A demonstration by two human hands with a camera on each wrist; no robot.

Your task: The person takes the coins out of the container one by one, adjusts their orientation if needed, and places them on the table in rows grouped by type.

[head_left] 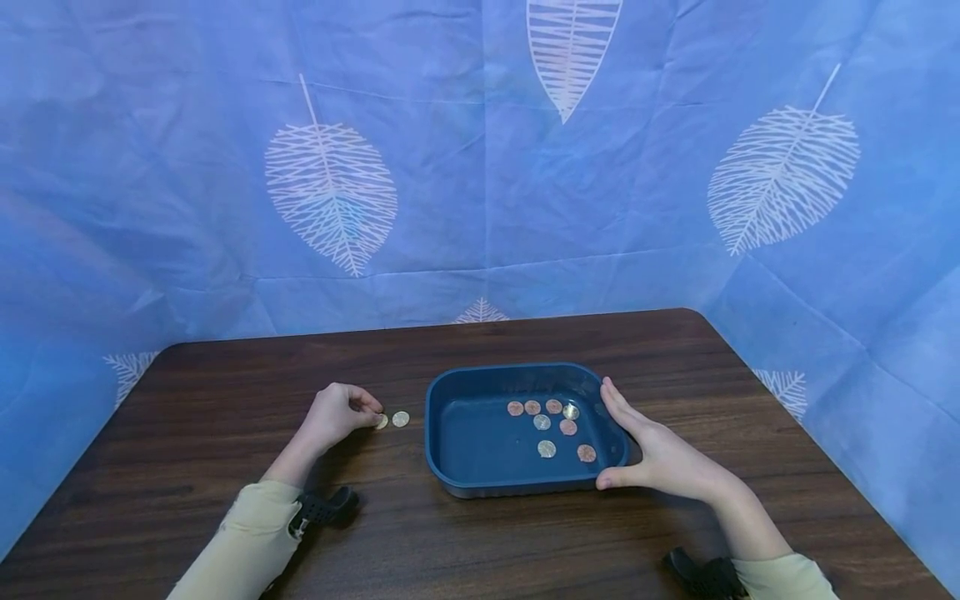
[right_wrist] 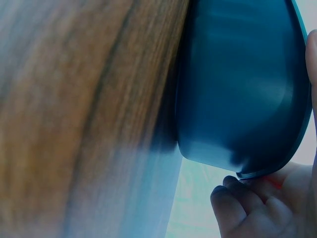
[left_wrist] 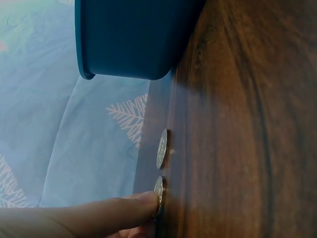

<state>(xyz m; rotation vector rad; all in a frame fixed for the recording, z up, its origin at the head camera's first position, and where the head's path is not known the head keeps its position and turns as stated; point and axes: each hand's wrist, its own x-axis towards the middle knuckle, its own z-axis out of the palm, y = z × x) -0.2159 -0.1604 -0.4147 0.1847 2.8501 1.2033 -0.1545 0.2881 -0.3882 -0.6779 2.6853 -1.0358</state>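
My left hand is at the table left of a blue tray, thumb and fingertips pinching the edge of a silver-coloured coin. In the left wrist view the thumb overlaps part of this coin. A second silver coin lies flat just beside it, toward the tray. My right hand holds the tray's right end, thumb at the near corner and fingers spread along the far side. Inside the tray, mostly in its right half, lie several copper coins and several silver ones.
All this stands on a dark wood-grain table with rounded far corners. Behind and beside it hangs a blue cloth printed with white leaves. Dark wrist bands sit at both of my sleeves.
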